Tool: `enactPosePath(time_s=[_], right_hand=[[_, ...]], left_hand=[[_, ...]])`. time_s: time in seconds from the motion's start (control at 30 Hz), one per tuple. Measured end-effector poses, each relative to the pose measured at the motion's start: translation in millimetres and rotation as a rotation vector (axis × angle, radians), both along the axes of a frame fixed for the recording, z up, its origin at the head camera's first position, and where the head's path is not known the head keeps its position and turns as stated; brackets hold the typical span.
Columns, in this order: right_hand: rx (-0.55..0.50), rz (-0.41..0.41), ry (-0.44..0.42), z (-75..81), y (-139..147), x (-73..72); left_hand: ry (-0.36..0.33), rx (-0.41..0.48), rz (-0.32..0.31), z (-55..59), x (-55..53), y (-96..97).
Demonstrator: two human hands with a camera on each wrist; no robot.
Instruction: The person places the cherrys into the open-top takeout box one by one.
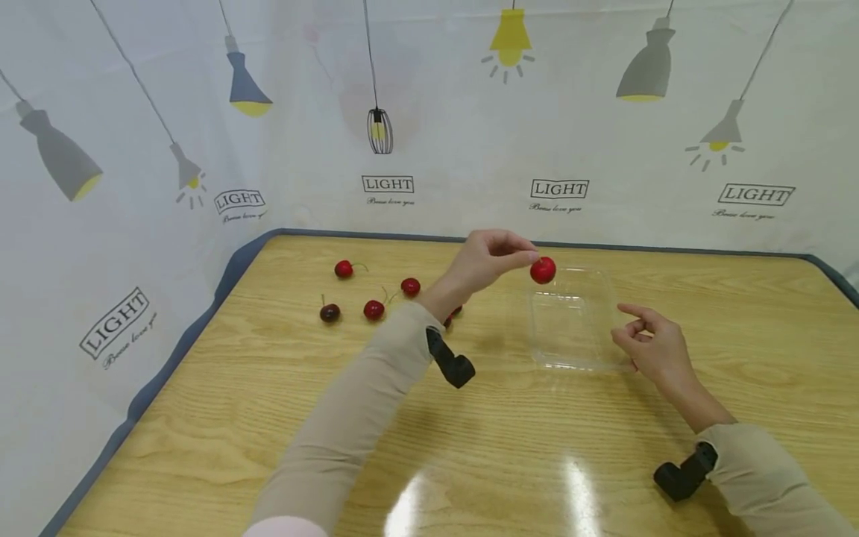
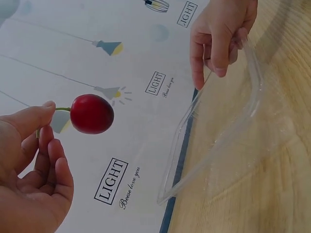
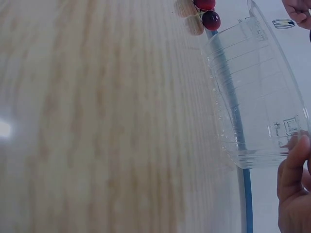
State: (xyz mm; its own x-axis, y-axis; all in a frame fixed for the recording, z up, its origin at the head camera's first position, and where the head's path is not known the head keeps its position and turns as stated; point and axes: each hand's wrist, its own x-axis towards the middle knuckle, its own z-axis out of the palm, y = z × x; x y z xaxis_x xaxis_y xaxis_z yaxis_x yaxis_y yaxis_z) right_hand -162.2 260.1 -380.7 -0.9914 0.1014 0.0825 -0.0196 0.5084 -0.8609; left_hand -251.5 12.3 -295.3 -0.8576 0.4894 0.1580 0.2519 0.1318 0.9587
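Observation:
A red cherry [image 1: 543,271] hangs in the air above the far left part of a clear plastic box [image 1: 567,367]. My left hand [image 1: 485,261] pinches its green stem between thumb and fingertips, which shows best for the cherry [image 2: 92,114] in the left wrist view. The box stands upright on the table, with no lid on it. At its right side, my right hand [image 1: 654,344] grips the rim; in the right wrist view the thumb of that hand [image 3: 295,187] lies against the corner of the box wall [image 3: 262,97].
Several loose cherries lie left of the box, among them a bright red cherry [image 1: 344,269] and a dark cherry [image 1: 329,312]. My left forearm partly covers one cherry. A printed cloth [image 1: 456,149] rises behind the wooden table [image 1: 470,462].

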Motion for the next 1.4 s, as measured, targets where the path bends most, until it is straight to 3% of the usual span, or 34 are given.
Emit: enactPosePath(time_s=[0.33,0.7,1.03,1.4], right_hand=[[0.015,0.018,0.002,2.2,1.1,0.1],[0.017,0.018,0.007,2.1,0.6,0.0],[0.012,0.023,0.014,0.9,0.7,-0.1],[0.018,0.020,0.017,1.5,0.0,0.7]], left_hand=[[-0.008,-0.028,0.035,-17.5,4.8,18.5],[0.071,-0.080,0.064,-27.6,4.6,29.4],[0.093,-0.166,0.039,-14.7,-0.2,23.0],[0.139,-0.249,-0.005,-1.6,-3.7,33.2]])
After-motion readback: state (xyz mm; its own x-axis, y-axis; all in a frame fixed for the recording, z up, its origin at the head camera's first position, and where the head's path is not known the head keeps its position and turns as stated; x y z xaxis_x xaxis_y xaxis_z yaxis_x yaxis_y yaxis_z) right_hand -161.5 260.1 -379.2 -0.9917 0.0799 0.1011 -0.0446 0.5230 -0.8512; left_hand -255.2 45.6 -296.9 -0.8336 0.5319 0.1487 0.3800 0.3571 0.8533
